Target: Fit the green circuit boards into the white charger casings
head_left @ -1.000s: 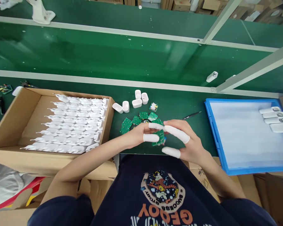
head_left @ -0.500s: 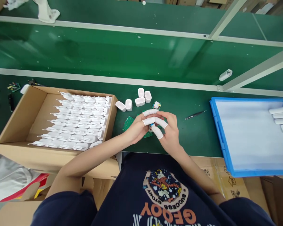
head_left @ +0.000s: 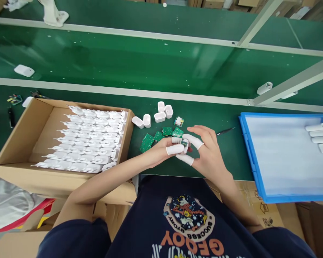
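Right of the cardboard box (head_left: 13,143), left hand (head_left: 158,153) pinches small circuit board (head_left: 184,143); right hand (head_left: 210,156) now opened out, thumb and forefinger wide around it, contact unclear. Loose green boards (head_left: 167,131), nearer box, more exposed than before. White cups (head_left: 159,116) same spot, between box and tweezers (head_left: 225,131).

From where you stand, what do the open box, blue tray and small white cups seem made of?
Open box: matt cardboard, judging by its plain brown walls and folded flap. Blue tray: probably moulded plastic, slightly shiny, with an even blue rim. Small white cups: probably smooth plastic, by their thin, even rims.
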`<state>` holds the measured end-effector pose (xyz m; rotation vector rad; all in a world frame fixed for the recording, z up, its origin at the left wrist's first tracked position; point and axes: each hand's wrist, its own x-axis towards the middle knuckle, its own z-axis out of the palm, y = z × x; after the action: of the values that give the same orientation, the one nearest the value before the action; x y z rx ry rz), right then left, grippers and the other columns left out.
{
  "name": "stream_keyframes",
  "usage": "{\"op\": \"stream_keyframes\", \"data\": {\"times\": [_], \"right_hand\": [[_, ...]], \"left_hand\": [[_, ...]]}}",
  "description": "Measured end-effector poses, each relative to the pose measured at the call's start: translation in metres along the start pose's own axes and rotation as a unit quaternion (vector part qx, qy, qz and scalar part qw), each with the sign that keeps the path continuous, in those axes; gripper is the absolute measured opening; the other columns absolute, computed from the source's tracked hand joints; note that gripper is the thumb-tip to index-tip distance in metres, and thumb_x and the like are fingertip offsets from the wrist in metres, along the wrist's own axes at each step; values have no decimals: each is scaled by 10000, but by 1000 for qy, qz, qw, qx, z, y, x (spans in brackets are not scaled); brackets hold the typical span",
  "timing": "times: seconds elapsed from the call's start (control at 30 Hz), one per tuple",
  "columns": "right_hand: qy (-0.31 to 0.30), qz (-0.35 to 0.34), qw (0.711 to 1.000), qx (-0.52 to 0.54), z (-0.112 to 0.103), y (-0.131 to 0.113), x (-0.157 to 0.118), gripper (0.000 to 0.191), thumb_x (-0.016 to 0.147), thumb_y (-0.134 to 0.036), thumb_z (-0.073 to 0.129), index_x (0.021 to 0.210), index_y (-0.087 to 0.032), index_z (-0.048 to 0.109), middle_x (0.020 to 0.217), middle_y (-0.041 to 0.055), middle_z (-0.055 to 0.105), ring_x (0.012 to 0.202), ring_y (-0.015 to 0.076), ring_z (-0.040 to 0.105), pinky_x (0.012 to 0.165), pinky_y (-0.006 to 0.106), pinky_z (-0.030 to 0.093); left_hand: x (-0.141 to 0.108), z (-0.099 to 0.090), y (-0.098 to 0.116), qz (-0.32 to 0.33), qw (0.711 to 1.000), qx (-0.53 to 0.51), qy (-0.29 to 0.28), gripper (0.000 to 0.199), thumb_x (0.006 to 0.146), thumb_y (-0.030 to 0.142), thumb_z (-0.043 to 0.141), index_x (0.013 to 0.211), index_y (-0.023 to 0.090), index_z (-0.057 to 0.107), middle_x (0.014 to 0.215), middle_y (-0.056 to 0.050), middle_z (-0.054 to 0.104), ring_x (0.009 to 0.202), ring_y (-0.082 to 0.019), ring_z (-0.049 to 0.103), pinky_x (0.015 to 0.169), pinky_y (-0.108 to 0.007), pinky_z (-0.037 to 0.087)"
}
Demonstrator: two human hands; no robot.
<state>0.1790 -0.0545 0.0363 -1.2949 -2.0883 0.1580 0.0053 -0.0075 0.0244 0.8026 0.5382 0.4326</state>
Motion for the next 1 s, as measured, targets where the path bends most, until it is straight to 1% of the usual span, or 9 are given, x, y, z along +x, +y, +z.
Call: {"op": "stream_keyframes", "data": {"times": [0.1,0.17,0.33,0.5,0.57,0.67,0.73,0.8,1.0], "right_hand": [[-66,0,998,11,-13,-1,1,480,823,-237,651,1264,-207,465,1204,132,584,1119,309,525,925,494,482],[-83,6,997,7,-18,-4,-1,449,837,-205,615,1262,-196,469,1175,123,608,1063,284,562,909,471,493],[-42,-8,999,-12,-16,-6,-13,453,807,-182,589,1249,-201,491,1136,99,656,967,252,645,1008,520,442],[14,-52,999,7,-13,0,-22,503,761,-146,586,1256,-182,505,1113,120,667,941,251,671,1008,516,468],[-12,-44,998,33,-17,2,-21,491,780,-142,572,1263,-194,501,1135,117,656,973,246,665,1030,518,454],[-107,-11,991,79,-26,5,-15,453,837,-206,578,1279,-229,485,1191,96,626,1037,242,638,1065,527,421],[-130,-3,986,107,-30,7,-12,443,846,-281,624,1268,-238,496,1175,88,627,1021,240,633,1030,495,463],[-111,-4,984,139,-32,8,-10,433,834,-321,666,1237,-239,528,1117,82,646,969,228,644,951,435,525],[-121,32,965,229,-33,13,-9,266,852,-291,660,1110,-238,626,1009,59,665,860,182,666,736,302,568]], "left_hand": [[1,1,0,3,1000,10,-2,370,728,415,742,975,144,692,967,-83,705,909,-186,634,849,-301,458],[2,1,-1,5,1000,28,-8,377,722,412,748,984,145,704,953,-81,717,924,-194,642,859,-299,461],[3,3,-5,-9,998,57,-19,371,721,420,747,969,145,718,944,-79,739,923,-218,672,865,-313,482],[2,5,-9,-24,998,39,-46,404,703,436,765,987,154,716,936,-75,746,872,-194,682,834,-293,499],[2,4,-10,-32,998,37,-40,429,682,443,781,990,150,718,930,-77,746,860,-190,679,825,-287,499],[2,3,-11,-39,998,37,-26,476,651,469,795,989,143,719,905,-78,747,851,-192,676,833,-291,496],[2,3,-11,-41,998,40,-34,500,646,491,790,1004,149,716,902,-74,745,855,-196,676,844,-301,495],[2,3,-11,-46,996,52,-48,513,643,506,785,1012,157,715,896,-69,743,860,-202,675,852,-312,496],[2,2,-9,-29,991,69,-111,472,679,501,761,971,131,726,869,-88,729,810,-189,657,794,-298,507]]}}
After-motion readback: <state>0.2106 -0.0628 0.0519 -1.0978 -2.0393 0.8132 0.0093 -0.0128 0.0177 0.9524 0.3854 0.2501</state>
